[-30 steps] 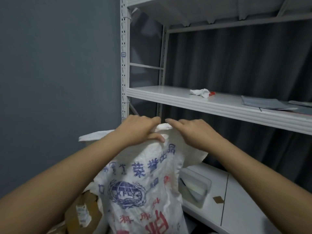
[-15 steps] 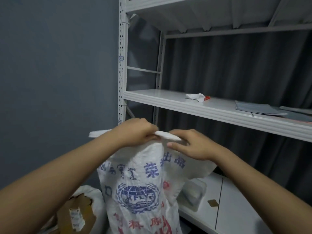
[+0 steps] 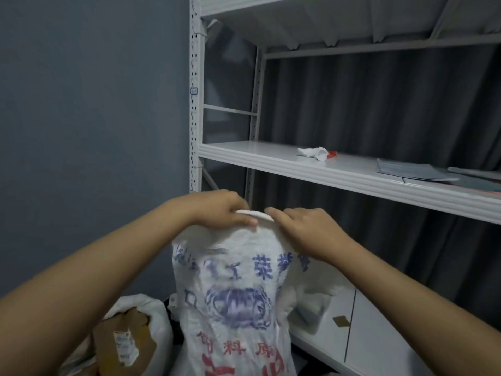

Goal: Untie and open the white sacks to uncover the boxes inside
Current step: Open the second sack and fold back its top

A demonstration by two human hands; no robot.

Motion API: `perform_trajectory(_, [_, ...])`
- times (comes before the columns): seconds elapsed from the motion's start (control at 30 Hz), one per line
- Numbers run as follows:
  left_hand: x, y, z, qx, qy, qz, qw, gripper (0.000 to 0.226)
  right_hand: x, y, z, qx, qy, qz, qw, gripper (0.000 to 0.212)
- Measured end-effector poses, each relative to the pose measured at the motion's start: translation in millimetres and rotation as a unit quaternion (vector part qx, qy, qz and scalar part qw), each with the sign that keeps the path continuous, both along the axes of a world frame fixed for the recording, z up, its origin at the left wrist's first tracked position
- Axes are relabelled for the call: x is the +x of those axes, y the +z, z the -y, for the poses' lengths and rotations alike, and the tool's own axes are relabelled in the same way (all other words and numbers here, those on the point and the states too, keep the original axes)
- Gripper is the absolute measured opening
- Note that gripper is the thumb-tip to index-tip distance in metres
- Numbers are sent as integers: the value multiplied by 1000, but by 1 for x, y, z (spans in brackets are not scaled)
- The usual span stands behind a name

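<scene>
Both hands are working the top of the white woven plastic sack with blue and red print (image 3: 233, 299), standing upright at 6 o'clock. Left hand (image 3: 219, 210) is pinching the folded white mouth edge; right hand (image 3: 306, 232) is curling its fingers over the edge at 3 o'clock of it. Judgement: hands should be pulling apart evenly, keeping the sack upright. A second white sack showing a brown cardboard box (image 3: 122, 340) is lying at 8 o'clock.
</scene>
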State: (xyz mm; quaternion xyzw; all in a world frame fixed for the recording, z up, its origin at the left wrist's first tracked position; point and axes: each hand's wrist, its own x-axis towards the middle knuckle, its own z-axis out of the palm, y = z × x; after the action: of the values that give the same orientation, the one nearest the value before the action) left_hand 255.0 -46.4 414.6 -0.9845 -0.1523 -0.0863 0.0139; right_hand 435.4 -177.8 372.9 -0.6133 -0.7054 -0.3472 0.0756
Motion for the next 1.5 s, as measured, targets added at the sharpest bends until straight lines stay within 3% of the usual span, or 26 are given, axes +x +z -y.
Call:
perform_trajectory(0.03, [-1,0,1,55,-9,5,998,32,-1,-1,1,-16,25,-49,998,43])
perform_trajectory(0.1, [4,-5,10,242,-5,34,970,22,-11,5,1,-105,60,-268,956,39])
perform_trajectory(0.13, [7,-7,14,272,0,52,961,21,-13,4,-1,-123,70,-288,947,38])
perform_trajectory(0.17, [8,-7,15,276,5,39,960,23,-15,5,-1,-118,51,-217,968,43])
perform_trajectory(0.2, [6,-3,14,214,16,16,977,34,-12,4,-5,-56,23,-74,995,54])
perform_trajectory(0.23, [2,1,13,89,30,-23,995,48,-9,-1,-5,-26,-7,16,1000,66])
perform_trajectory(0.3, [-3,3,7,-104,22,-45,993,57,-10,-4,-1,-6,-22,33,999,66])
perform_trajectory(0.33, [-4,2,6,-107,8,-35,994,53,-11,-3,2,-21,12,-22,999,55])
perform_trajectory(0.37, [-4,0,8,-53,-2,-22,998,49,-12,-1,5,-98,39,-164,981,44])
perform_trajectory(0.43, [-1,-5,14,131,-23,4,991,38,-16,1,3,-218,101,-434,868,37])
perform_trajectory(0.47, [0,-7,13,173,-34,23,984,39,-18,1,3,-206,132,-504,828,34])
perform_trajectory(0.53, [-3,-6,12,188,-49,35,980,54,-20,-4,1,-133,160,-545,812,19])
perform_trajectory(0.63, [-10,-20,6,116,-2,164,980,64,-22,-25,3,28,109,-475,873,14])
perform_trajectory(0.73, [-14,-57,16,-36,150,418,895,37,-33,-57,7,186,26,-258,948,30])
perform_trajectory(0.77, [-13,-70,21,-134,184,447,865,34,-38,-70,7,194,13,-207,959,37])
perform_trajectory(0.87, [-3,-101,32,-438,201,412,773,42,-61,-110,1,176,-48,-145,972,61])
perform_trajectory(0.97, [8,-121,32,-515,226,442,698,32,-90,-140,-3,62,-96,-218,969,93])
perform_trajectory(1.03, [7,-134,30,-498,249,439,705,25,-109,-147,5,-86,-17,-313,946,96])
perform_trajectory(1.1, [-1,-148,27,-485,251,397,738,17,-108,-141,16,-272,57,-476,834,85])
perform_trajectory(1.13, [-7,-153,26,-480,245,376,753,13,-102,-133,22,-263,70,-484,832,71])
perform_trajectory(1.2, [-20,-159,26,-476,217,335,784,9,-83,-121,22,-97,61,-406,907,46])
perform_trajectory(1.27, [-31,-155,28,-479,177,280,813,14,-59,-109,12,-2,30,-240,970,59])
perform_trajectory(1.33, [-42,-150,28,-474,150,196,845,19,-45,-103,-3,-57,-28,-102,993,73])
perform_trajectory(1.4, [-51,-146,26,-454,146,96,874,18,-42,-103,-17,-105,-31,-5,994,50])
perform_trajectory(1.43, [-55,-146,26,-449,149,67,878,19,-45,-100,-20,-130,-39,9,991,28])
perform_trajectory(1.5, [-61,-145,31,-449,164,66,876,29,-60,-90,-21,-201,-52,-97,973,8])
